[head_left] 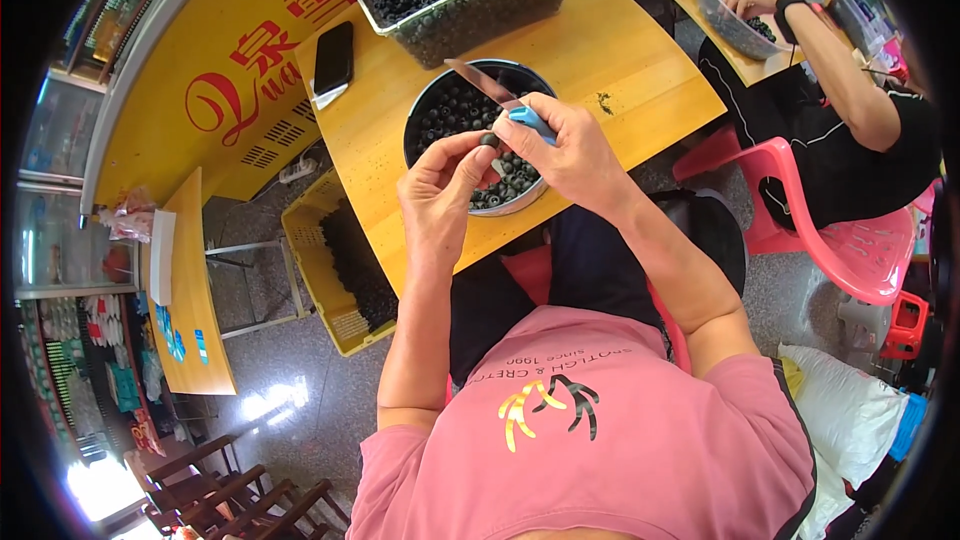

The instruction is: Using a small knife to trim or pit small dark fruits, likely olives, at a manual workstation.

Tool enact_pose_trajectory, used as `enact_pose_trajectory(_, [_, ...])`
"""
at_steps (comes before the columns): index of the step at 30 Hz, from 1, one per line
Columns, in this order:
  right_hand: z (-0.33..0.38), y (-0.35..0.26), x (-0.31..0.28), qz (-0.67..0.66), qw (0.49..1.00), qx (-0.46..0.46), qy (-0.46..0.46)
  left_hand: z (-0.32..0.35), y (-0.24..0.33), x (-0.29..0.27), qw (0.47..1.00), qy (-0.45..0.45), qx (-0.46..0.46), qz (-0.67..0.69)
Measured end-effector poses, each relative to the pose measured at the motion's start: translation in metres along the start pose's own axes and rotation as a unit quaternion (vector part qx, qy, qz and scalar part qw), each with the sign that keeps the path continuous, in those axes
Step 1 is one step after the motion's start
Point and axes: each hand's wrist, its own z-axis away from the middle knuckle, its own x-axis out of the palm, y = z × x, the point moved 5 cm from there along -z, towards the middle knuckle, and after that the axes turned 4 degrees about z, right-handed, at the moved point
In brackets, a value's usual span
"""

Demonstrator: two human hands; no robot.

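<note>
Pinching a small dark round piece (489, 140) above the tub (519, 204), the left hand's (440, 185) fingers are nearly closed; the right hand (582, 152), just rightward, wraps a blue-handled knife (497, 91), its blade slanting up-left, pointing past the piece.

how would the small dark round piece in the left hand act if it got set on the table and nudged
The piece would probably roll, since its outline looks round. It's likely light, being small enough to pinch between the thumb and fingertips of the left hand. It may be fairly firm: no squashing shows.
</note>
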Motion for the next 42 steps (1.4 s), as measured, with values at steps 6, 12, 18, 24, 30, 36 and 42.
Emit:
enact_pose_trajectory(6, [0.012, -0.015, -0.003, 0.228, 0.952, -0.195, 0.07, 0.0, -0.002, -0.003, 0.997, 0.01, 0.025, 0.068])
enact_pose_trajectory(12, [0.014, -0.016, -0.002, 0.296, 0.918, -0.252, 0.08, -0.001, -0.001, -0.001, 0.996, -0.003, 0.028, 0.09])
enact_pose_trajectory(18, [0.014, -0.018, -0.002, 0.293, 0.919, -0.251, 0.079, -0.001, -0.003, 0.002, 0.992, -0.007, 0.017, 0.128])
enact_pose_trajectory(24, [0.013, -0.018, -0.004, 0.323, 0.911, -0.246, 0.072, 0.003, 0.005, 0.004, 0.989, -0.016, 0.053, 0.137])
enact_pose_trajectory(30, [0.003, -0.001, -0.011, 0.25, 0.947, -0.178, 0.089, 0.023, 0.03, 0.003, 0.987, -0.045, 0.089, 0.123])
enact_pose_trajectory(36, [0.011, -0.028, 0.007, 0.017, 0.996, -0.086, 0.01, 0.016, 0.013, -0.005, 0.99, 0.027, 0.086, 0.107])
enact_pose_trajectory(42, [0.009, -0.022, 0.014, -0.091, 0.995, -0.038, 0.006, 0.015, 0.018, -0.001, 0.989, 0.019, 0.126, 0.077])
